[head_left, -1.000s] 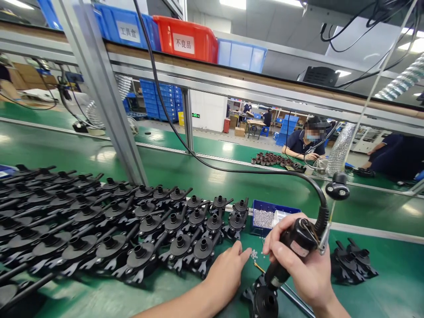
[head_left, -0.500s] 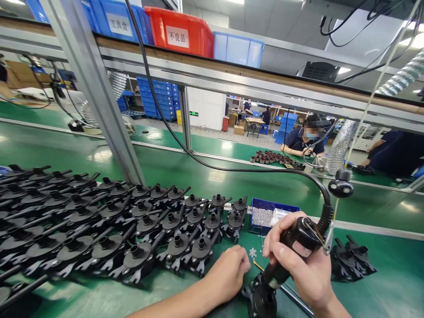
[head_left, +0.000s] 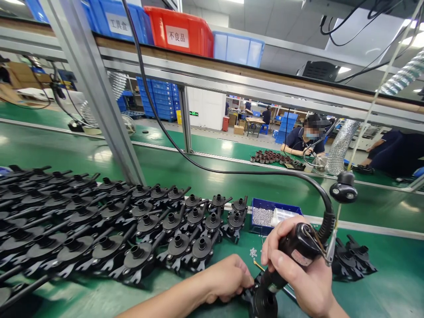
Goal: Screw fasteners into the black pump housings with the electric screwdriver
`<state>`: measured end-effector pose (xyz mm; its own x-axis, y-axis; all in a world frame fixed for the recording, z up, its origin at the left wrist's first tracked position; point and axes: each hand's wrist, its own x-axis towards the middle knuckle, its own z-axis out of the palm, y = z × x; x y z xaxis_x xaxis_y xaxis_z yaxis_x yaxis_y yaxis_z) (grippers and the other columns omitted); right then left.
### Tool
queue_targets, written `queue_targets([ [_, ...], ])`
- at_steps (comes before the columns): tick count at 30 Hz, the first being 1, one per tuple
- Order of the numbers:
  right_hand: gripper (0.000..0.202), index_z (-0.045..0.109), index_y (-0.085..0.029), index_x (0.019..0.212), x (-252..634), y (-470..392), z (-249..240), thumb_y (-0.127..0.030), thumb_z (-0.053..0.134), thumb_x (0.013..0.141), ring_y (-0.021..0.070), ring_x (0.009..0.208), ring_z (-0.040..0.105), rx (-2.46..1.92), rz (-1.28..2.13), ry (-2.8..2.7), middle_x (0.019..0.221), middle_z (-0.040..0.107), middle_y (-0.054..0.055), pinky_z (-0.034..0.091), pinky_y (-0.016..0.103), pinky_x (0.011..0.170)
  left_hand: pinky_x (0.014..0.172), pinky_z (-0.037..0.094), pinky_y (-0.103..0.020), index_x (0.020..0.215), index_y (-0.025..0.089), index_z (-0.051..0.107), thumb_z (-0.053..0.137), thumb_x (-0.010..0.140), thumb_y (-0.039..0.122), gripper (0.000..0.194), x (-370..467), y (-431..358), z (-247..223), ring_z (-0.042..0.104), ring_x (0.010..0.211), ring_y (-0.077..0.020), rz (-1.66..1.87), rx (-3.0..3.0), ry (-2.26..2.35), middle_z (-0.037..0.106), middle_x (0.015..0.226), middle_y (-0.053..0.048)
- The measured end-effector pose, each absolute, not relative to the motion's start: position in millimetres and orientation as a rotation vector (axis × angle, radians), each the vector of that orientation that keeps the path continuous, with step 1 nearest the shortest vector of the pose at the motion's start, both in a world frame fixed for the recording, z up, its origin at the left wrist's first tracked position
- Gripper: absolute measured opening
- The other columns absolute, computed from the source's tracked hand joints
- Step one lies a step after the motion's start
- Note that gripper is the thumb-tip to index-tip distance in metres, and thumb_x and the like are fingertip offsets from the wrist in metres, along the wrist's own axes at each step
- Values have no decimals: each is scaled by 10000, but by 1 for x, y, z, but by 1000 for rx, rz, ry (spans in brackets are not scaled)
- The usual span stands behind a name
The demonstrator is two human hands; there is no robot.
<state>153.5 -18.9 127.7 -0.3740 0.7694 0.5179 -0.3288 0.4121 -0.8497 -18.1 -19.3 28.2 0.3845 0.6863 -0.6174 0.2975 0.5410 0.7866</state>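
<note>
My right hand is wrapped round a black corded electric screwdriver, tilted with its lower end over a black part near the bottom edge. My left hand is closed, its fingertips at the left side of that part; whatever they pinch is too small to make out. Small metal nuts lie loose on the green bench just beyond my left hand. Behind them stands a blue bin of small metal pieces. A yellow-tipped rod lies between my hands.
Rows of black parts cover the bench at left; a few more sit at right. A black cable loops across to the screwdriver. A metal post rises at left. Beyond, a masked person works at another bench.
My left hand has moved slightly right and down, onto the side of the black part. The screwdriver's top and its cable have shifted a little, and my right hand still holds it.
</note>
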Motion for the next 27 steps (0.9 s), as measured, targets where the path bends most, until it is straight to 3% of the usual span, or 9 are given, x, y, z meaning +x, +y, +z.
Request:
queue_targets([
  [6, 134, 624, -278, 1094, 152, -19, 127, -275, 743, 1033, 146, 683, 687, -400, 1232, -1526, 804, 700, -23, 579, 247, 632, 320, 144, -217, 727, 218, 665, 811, 658, 457, 288, -29, -15, 39, 210, 341, -62, 252, 998, 1087, 385, 432, 114],
  [12, 144, 619, -288, 1116, 152, -20, 127, -262, 736, 1037, 144, 686, 685, -385, 1273, -1515, 818, 707, -19, 577, 233, 602, 344, 85, -244, 806, 232, 652, 1042, 404, 591, 666, -27, -20, 44, 264, 345, -60, 254, 1056, 1027, 483, 429, 132],
  [16, 151, 616, -284, 1117, 153, -18, 127, -260, 739, 1033, 146, 676, 684, -397, 1246, -1527, 817, 710, -18, 578, 242, 605, 345, 57, -277, 673, 241, 586, 1060, 223, 548, 722, -14, -25, 37, 251, 335, -56, 335, 988, 1149, 497, 408, 128],
  [21, 149, 610, -278, 1105, 154, -19, 126, -257, 735, 1027, 157, 680, 679, -402, 1154, -1501, 795, 685, -25, 548, 268, 615, 366, 37, -304, 606, 231, 606, 1013, 341, 432, 526, -8, -27, 30, 248, 328, -49, 400, 936, 1147, 512, 409, 111],
  [27, 158, 610, -284, 1114, 151, -22, 126, -255, 733, 1020, 171, 678, 682, -408, 1120, -1482, 797, 681, -29, 540, 291, 607, 421, 43, -318, 581, 205, 643, 996, 383, 428, 462, -11, -29, 34, 260, 357, -47, 411, 953, 1118, 520, 424, 99],
])
